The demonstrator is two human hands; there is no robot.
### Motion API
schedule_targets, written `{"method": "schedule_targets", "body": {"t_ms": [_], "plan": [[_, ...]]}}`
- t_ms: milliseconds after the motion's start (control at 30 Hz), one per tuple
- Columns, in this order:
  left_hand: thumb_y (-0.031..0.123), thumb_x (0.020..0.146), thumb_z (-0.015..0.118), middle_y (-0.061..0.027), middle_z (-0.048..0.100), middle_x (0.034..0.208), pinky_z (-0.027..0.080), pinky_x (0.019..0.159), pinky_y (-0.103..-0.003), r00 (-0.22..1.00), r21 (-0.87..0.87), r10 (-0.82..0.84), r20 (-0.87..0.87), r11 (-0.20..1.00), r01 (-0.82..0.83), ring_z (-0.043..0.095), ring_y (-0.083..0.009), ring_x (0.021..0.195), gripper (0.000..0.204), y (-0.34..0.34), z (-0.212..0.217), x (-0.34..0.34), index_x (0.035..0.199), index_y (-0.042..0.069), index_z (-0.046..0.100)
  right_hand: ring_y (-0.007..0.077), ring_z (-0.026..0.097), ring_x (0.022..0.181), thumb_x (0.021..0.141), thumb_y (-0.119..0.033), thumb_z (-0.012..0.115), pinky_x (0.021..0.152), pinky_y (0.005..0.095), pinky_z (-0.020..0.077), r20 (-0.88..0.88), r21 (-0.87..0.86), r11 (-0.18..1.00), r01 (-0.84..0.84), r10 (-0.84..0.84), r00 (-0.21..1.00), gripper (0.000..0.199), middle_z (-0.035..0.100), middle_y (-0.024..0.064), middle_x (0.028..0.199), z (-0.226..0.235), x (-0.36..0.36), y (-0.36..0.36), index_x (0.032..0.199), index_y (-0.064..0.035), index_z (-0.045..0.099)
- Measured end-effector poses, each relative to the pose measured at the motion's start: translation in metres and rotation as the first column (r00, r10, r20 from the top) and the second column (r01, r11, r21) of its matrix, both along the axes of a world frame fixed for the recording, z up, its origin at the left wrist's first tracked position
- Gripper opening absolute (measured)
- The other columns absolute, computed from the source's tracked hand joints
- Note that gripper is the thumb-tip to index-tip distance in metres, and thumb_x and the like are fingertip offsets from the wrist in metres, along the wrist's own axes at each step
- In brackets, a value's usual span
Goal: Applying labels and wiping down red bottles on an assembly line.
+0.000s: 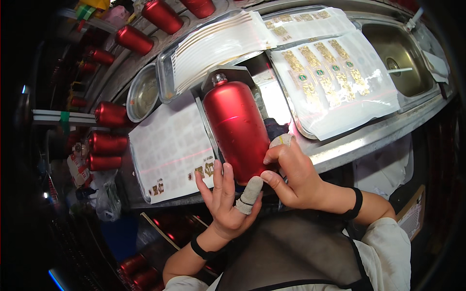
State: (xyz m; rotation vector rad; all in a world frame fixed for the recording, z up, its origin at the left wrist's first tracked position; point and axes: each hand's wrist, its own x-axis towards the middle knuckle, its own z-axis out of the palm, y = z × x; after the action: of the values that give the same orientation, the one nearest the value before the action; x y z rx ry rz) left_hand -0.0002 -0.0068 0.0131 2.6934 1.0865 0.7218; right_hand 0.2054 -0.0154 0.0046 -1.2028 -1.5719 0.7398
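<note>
A glossy red bottle [235, 128] with a short clear neck lies tilted in a dark angled cradle [246, 76], its base toward me. My left hand [226, 206] is beside the base with fingers spread; a beige cloth cot covers one finger, whose tip is close to the bottle's bottom edge. My right hand [296, 179] is at the bottle's lower right, thumb and forefinger curled together against its edge. Whatever is between those fingertips, if anything, is too small to make out. Another cloth cot [282, 140] covers a right-hand finger.
To the left lies a mostly used white decal sheet [170, 140]; to the right, a tray holds a sheet of gold decals [335, 82]. Stacked sheets [218, 46], a metal bowl [144, 92], a dark cloth [275, 128], a sink [400, 58] and several red bottles [162, 15] surround the work.
</note>
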Motion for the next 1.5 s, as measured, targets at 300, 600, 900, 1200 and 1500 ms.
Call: {"method": "schedule_targets", "body": {"t_ms": [300,600,900,1200,1500], "plan": [[0.021,0.070,0.077,-0.0236,0.047,0.147,0.014,0.105,-0.076,0.986,0.107,-0.087,-0.141,0.989,0.103,0.042,-0.0555,0.133,0.049,0.016,0.027,0.015,0.118,0.022,0.073,0.0188,0.055,0.073,0.083,0.007,0.056,0.064,0.0279,0.0447,-0.174,-0.108,0.993,0.038,-0.056,0.983,0.017,0.060,0.0097,0.091,-0.006,0.017,-0.023,0.096,-0.0010,0.062],[0.009,0.072,0.076,-0.0283,0.031,0.156,0.003,0.112,-0.070,0.990,-0.022,0.014,0.141,1.000,-0.011,0.028,-0.0486,0.145,0.076,0.013,0.000,0.016,0.143,0.010,0.052,0.0221,0.055,0.052,0.068,0.004,0.064,0.049,0.0331,0.0429,0.226,0.243,0.962,-0.125,0.069,0.972,0.034,0.064,0.0057,0.074,-0.003,0.024,-0.035,0.100,-0.0068,0.066],[0.023,0.075,0.082,-0.0260,0.029,0.158,0.004,0.115,-0.065,0.988,-0.008,-0.019,0.151,1.000,0.020,0.023,-0.0418,0.149,0.110,0.034,-0.008,0.025,0.157,-0.002,0.011,0.0230,0.057,0.050,0.063,0.004,0.063,0.048,0.0344,0.0432,0.260,0.135,0.982,-0.131,0.093,0.961,0.036,0.066,0.0058,0.075,-0.016,0.016,-0.043,0.097,-0.0065,0.069],[0.026,0.075,0.083,-0.0210,0.035,0.157,0.003,0.118,-0.061,0.967,-0.084,0.039,0.253,0.996,-0.018,0.033,-0.0341,0.146,0.104,0.034,-0.015,0.015,0.153,-0.004,0.022,0.0187,0.057,0.049,0.062,0.000,0.067,0.046,0.0322,0.0415,0.422,0.220,0.952,-0.213,0.104,0.901,0.036,0.070,0.0097,0.082,0.005,0.014,-0.032,0.098,-0.0049,0.069],[0.030,0.079,0.077,-0.0230,0.036,0.155,0.005,0.114,-0.069,0.981,0.049,0.082,0.175,0.995,-0.092,0.030,-0.0378,0.147,0.097,0.032,-0.028,0.007,0.153,-0.002,0.022,0.0136,0.059,0.052,0.079,-0.021,0.064,0.049,0.0291,0.0423,0.733,0.235,0.892,-0.386,0.099,0.673,0.027,0.057,-0.0019,0.069,0.021,-0.012,-0.012,0.104,-0.0129,0.063]]}}
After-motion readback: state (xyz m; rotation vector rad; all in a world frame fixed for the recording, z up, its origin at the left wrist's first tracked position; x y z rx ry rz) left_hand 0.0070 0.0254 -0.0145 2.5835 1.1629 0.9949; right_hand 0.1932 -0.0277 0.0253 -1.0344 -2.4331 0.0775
